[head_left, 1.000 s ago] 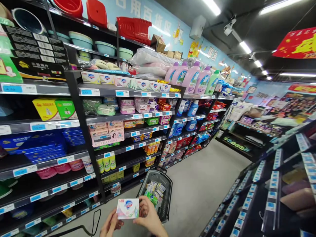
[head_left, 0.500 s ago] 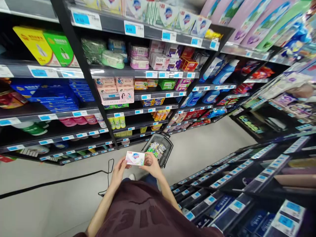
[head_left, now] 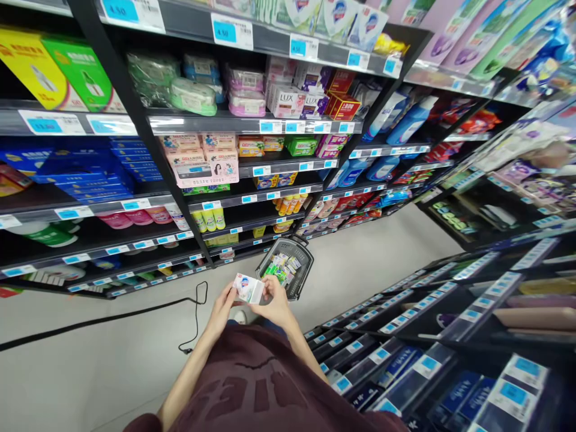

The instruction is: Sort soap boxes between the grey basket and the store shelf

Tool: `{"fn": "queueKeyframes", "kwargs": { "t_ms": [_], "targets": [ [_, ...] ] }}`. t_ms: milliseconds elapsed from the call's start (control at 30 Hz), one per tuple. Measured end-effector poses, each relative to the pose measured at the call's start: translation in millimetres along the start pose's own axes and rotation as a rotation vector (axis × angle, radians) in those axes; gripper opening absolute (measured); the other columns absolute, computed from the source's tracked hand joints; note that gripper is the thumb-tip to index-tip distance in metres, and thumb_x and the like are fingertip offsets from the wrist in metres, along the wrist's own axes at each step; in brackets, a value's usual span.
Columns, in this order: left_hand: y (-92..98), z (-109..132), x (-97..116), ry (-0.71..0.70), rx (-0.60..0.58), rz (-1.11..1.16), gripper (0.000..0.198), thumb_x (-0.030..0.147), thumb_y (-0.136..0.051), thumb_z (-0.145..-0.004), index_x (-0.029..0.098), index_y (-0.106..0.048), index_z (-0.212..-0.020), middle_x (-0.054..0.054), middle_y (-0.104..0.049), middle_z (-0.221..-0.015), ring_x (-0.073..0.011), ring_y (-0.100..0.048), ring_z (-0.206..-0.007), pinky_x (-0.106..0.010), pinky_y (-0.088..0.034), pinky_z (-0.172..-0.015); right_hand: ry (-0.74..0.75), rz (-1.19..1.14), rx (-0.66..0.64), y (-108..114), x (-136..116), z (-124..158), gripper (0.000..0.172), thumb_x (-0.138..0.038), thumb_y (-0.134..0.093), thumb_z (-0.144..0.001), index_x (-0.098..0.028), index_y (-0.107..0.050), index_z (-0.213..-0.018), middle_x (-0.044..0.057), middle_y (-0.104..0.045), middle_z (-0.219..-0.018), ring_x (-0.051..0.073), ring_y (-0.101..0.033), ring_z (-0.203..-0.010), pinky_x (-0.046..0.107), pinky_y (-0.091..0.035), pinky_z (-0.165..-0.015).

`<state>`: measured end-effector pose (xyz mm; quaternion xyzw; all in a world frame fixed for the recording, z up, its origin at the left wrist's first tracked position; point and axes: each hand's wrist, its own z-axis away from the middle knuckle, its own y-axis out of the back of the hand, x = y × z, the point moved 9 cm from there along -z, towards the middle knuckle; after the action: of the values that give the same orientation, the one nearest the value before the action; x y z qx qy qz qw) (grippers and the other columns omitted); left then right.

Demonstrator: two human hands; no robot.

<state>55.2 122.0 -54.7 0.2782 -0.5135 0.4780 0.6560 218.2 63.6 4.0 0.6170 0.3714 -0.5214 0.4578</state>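
A small white soap box [head_left: 249, 288] with a blue logo is held in front of my chest, tilted. My left hand [head_left: 224, 308] grips its left end and my right hand [head_left: 274, 304] grips its right end; both have their fingers closed on it. Just beyond my hands, a dark grey shopping basket [head_left: 300, 280] stands on the floor holding several small packs.
Black shelves [head_left: 252, 125] with soap boxes, bottles and blue price tags run along the left. A lower black shelf unit [head_left: 405, 318] fills the right. A black cable [head_left: 135, 318] lies across the grey floor [head_left: 382, 246] between them.
The camera tipped down from the aisle toward my hands and chest. The soap box has turned from lying flat to tilted between my hands.
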Motion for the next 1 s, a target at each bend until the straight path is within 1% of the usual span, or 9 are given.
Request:
{"fn": "queueKeyframes", "kwargs": {
  "t_ms": [167, 267, 367, 433, 567, 700, 767, 867, 1000],
  "targets": [
    [-19.1, 12, 1, -0.017, -0.099, 0.074, 0.095, 0.053, -0.077, -0.072, 0.020, -0.037, -0.151, -0.015, -0.039, -0.159, -0.0377, -0.036, -0.146, -0.046, -0.046, -0.110, 0.081, 0.135, -0.052, -10, -25, 5, 0.058, -0.023, -0.080, -0.063, -0.024, -0.054, -0.114, -0.004, -0.053, -0.084, 0.012, -0.048, -0.069, 0.026, -0.043, -0.065],
    [-31.0, 20, -7, 0.157, -0.171, 0.331, 0.084, 0.061, -0.065, -0.077, 0.016, -0.044, -0.145, -0.019, -0.051, -0.147, -0.0409, -0.048, -0.136, -0.052, -0.051, -0.100, 0.107, 0.019, -0.143, -20, -33, 9, 0.071, -0.028, -0.085, -0.065, -0.027, -0.052, -0.127, -0.002, -0.058, -0.090, 0.013, -0.050, -0.072, 0.028, -0.046, -0.069],
    [-40.4, 26, -9, 0.276, -0.252, 0.559, 0.084, 0.077, -0.043, -0.079, 0.015, -0.052, -0.136, -0.021, -0.063, -0.131, -0.0407, -0.060, -0.119, -0.054, -0.053, -0.089, 0.085, -0.173, -0.122, -18, -33, 11, 0.075, -0.031, -0.088, -0.064, -0.027, -0.049, -0.128, -0.002, -0.059, -0.085, 0.013, -0.052, -0.066, 0.029, -0.046, -0.065],
    [-41.3, 27, -8, 0.292, -0.292, 0.610, 0.088, 0.082, -0.036, -0.078, 0.017, -0.053, -0.134, -0.021, -0.063, -0.130, -0.0385, -0.062, -0.114, -0.053, -0.053, -0.088, 0.071, -0.254, -0.068, -12, -33, 10, 0.069, -0.031, -0.087, -0.066, -0.026, -0.050, -0.123, -0.003, -0.059, -0.081, 0.013, -0.053, -0.064, 0.030, -0.047, -0.065],
    [-37.5, 26, -10, 0.290, -0.304, 0.569, 0.087, 0.081, -0.039, -0.077, 0.016, -0.054, -0.134, -0.022, -0.062, -0.133, -0.0356, -0.063, -0.113, -0.049, -0.051, -0.090, 0.067, -0.287, -0.033, -4, -37, 9, 0.062, -0.028, -0.087, -0.068, -0.026, -0.052, -0.119, -0.003, -0.060, -0.078, 0.014, -0.055, -0.064, 0.031, -0.048, -0.066],
    [-34.4, 19, -4, 0.208, -0.226, 0.553, 0.088, 0.079, -0.037, -0.079, 0.015, -0.054, -0.136, -0.021, -0.063, -0.132, -0.0363, -0.064, -0.113, -0.052, -0.052, -0.092, 0.052, -0.274, -0.042, -5, -33, 6, 0.056, -0.026, -0.085, -0.071, -0.025, -0.055, -0.118, -0.002, -0.063, -0.081, 0.014, -0.058, -0.068, 0.029, -0.049, -0.068],
    [-29.9, 13, 0, 0.128, -0.140, 0.483, 0.084, 0.074, -0.049, -0.078, 0.015, -0.052, -0.138, -0.020, -0.061, -0.135, -0.0371, -0.061, -0.119, -0.052, -0.052, -0.095, -0.022, -0.281, -0.053, -10, -19, 4, 0.050, -0.032, -0.080, -0.077, -0.025, -0.055, -0.120, -0.001, -0.063, -0.087, 0.014, -0.059, -0.071, 0.028, -0.051, -0.066],
    [-18.1, 8, 4, 0.006, 0.016, 0.204, 0.089, 0.053, -0.076, -0.068, 0.017, -0.044, -0.144, -0.019, -0.054, -0.144, -0.0350, -0.055, -0.129, -0.047, -0.049, -0.104, -0.144, -0.299, -0.060, -17, 5, 4, 0.040, -0.044, -0.069, -0.086, -0.023, -0.058, -0.119, 0.002, -0.062, -0.092, 0.015, -0.061, -0.073, 0.026, -0.055, -0.059],
    [-6.7, 10, 12, -0.122, 0.141, -0.130, 0.101, 0.041, -0.083, -0.063, 0.020, -0.035, -0.149, -0.018, -0.045, -0.151, -0.0324, -0.053, -0.132, -0.045, -0.047, -0.107, -0.193, -0.179, -0.029, -15, 20, 4, 0.037, -0.048, -0.067, -0.086, -0.022, -0.063, -0.112, 0.003, -0.064, -0.089, 0.014, -0.060, -0.069, 0.024, -0.055, -0.052]
  ]
}}
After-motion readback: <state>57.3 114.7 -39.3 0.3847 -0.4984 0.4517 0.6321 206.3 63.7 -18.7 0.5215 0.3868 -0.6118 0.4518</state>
